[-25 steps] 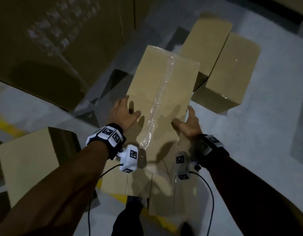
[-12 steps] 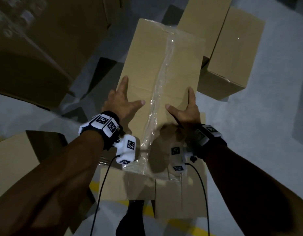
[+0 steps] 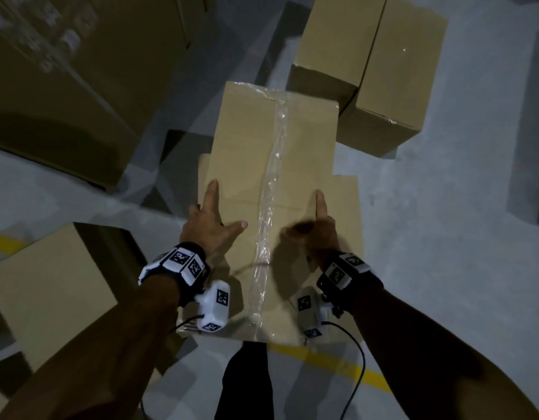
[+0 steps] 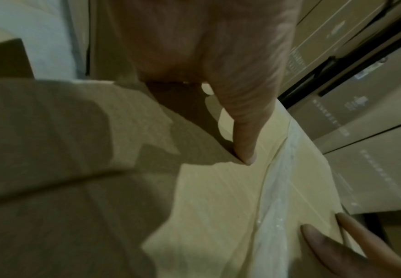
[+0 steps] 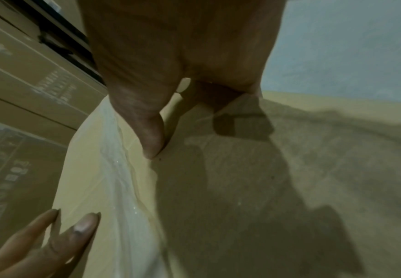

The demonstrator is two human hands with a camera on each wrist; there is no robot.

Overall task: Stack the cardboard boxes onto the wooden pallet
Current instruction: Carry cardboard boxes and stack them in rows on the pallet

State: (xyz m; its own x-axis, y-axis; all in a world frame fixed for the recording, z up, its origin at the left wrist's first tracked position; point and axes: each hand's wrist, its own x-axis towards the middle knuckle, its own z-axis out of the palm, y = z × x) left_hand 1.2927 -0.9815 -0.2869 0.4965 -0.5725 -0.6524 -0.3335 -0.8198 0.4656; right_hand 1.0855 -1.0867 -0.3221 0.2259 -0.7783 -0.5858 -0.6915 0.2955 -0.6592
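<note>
Head view: we are pressing left hand (image 3: pixel 208 225) and right hand (image 3: pixel 318 230), fingers splayed flat, on the taped cardboard box (image 3: pixel 274 165) lying atop another box, long axis running straight away between our equally near hands.

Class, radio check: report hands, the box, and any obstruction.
Left hand and right hand flat on taped box, fingers straight. Box rests on another box. Pallet not in view. Two boxes just beyond.
</note>
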